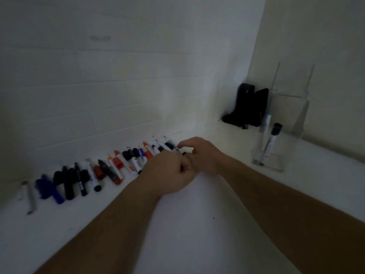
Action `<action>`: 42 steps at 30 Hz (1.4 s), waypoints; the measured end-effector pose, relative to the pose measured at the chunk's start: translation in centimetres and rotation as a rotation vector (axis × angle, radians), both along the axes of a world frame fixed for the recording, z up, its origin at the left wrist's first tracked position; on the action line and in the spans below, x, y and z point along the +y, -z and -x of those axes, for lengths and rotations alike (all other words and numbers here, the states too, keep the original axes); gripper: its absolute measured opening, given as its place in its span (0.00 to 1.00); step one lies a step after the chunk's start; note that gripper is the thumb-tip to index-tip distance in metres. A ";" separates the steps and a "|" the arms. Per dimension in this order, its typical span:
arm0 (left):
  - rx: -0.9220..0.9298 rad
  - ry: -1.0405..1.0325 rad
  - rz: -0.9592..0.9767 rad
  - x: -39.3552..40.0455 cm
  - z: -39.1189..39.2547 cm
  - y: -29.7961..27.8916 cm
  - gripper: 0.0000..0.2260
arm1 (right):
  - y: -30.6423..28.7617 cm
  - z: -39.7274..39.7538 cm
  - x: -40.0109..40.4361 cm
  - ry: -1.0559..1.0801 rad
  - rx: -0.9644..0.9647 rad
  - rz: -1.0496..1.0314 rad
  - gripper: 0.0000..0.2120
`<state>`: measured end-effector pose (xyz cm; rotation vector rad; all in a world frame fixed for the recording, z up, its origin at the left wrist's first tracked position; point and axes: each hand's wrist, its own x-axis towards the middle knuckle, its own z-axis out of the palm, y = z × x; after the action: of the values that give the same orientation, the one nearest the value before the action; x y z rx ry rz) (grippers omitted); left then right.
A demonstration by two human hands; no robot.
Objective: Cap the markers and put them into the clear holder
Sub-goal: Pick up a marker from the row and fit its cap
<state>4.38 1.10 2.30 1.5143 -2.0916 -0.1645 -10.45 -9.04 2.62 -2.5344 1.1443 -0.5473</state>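
Observation:
A long row of markers (110,171) and loose caps in black, blue, red and orange lies on the white surface along the wall. My left hand (167,171) and my right hand (199,153) meet at the row's right end. Both have curled fingers on a small marker (178,150) held between them; its black end shows at my right fingertips. The clear holder (276,139) stands upright at the right, with a black-capped marker (271,141) and a second thin marker (264,133) leaning inside it.
A black object (246,107) leans in the corner behind the holder. Walls close off the back and right sides. The white surface (197,214) stretches toward me between my forearms.

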 end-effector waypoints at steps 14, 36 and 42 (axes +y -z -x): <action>-0.024 -0.391 0.034 -1.7 0.0 0.8 0.09 | 2.7 5.6 1.9 0.317 -0.059 0.122 0.07; -0.444 -0.482 -0.270 -11.6 -1.9 -3.0 0.17 | 3.2 6.9 1.0 0.222 -0.391 0.033 0.17; 0.307 -0.281 -0.042 -6.4 -0.8 -3.4 0.12 | 3.2 6.9 1.1 0.212 -0.402 0.027 0.17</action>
<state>5.15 -5.26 5.72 1.6714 -1.6304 -0.3152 -17.32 -7.93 -0.57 -2.1922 1.2552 -1.0737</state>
